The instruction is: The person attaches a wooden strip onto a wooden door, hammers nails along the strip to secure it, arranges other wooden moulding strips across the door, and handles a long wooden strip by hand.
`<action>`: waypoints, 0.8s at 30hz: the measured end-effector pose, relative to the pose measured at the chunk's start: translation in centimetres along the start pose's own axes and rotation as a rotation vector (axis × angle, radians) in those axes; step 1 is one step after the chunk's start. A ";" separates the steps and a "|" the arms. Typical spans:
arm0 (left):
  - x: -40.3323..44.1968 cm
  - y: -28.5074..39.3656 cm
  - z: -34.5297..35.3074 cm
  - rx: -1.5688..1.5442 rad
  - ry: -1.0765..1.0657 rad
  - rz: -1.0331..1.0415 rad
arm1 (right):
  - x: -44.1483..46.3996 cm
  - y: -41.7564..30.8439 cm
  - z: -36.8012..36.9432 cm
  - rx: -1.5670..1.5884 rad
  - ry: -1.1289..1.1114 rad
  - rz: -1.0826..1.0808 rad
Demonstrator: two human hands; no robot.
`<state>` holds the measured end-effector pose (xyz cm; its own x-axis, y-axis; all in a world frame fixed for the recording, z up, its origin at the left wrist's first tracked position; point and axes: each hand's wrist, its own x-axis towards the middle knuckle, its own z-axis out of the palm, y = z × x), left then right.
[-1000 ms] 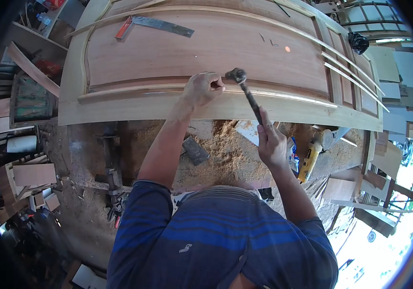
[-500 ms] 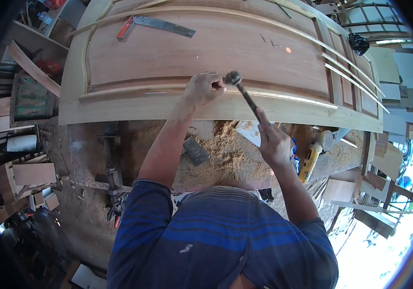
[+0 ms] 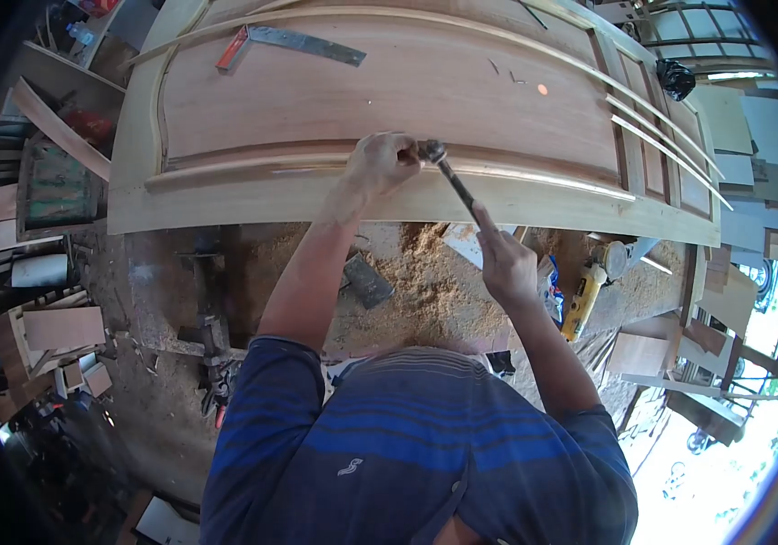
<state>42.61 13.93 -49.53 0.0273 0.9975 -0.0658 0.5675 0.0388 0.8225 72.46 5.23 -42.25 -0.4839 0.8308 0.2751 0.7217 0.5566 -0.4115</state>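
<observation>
My right hand (image 3: 510,268) is wrapped round the handle of a hammer (image 3: 451,174), whose head is close beside the fingertips of my left hand. My left hand (image 3: 380,163) is curled into a pinch at a thin wooden moulding strip (image 3: 534,180); whatever its fingers hold is hidden. The strip lies along the near inner edge of a large panelled wooden door (image 3: 253,109). On the door panel, farther off, rests a try square (image 3: 307,45) with a red stock and metal blade.
A yellow angle grinder (image 3: 584,300) lies among sawdust on the workbench (image 3: 462,318). Nearby are a dark block (image 3: 368,280) and a clamp (image 3: 210,300). Thin strips (image 3: 670,150) cross the door's right end. Wood offcuts (image 3: 64,327) are piled at the left.
The hammer head has moved slightly down and left, closer to my left fingers, and my right hand has shifted a little left. My left hand stays in nearly the same place.
</observation>
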 end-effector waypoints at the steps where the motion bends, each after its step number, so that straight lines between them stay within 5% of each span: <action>1: 0.1 -0.2 0.1 -0.040 0.000 0.036 | 0.1 0.0 -0.1 -0.069 -0.091 0.021; 7: -0.4 -0.3 0.1 -0.091 0.001 0.072 | -0.4 0.0 0.4 0.137 0.205 -0.056; 10: -0.3 0.5 -0.6 -0.023 -0.013 0.064 | -0.6 0.3 0.1 -0.047 -0.111 0.065; 17: -0.7 1.3 -0.5 0.096 0.039 0.139 | -0.8 -0.4 -0.2 0.173 -0.001 0.154; 24: -0.4 0.3 -0.7 0.095 0.026 0.171 | -0.2 -0.8 0.0 -0.017 -0.125 0.123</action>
<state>42.17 13.57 -48.86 0.1099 0.9902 0.0859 0.6314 -0.1363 0.7634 71.94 4.66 -42.00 -0.4482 0.8868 0.1124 0.7873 0.4512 -0.4201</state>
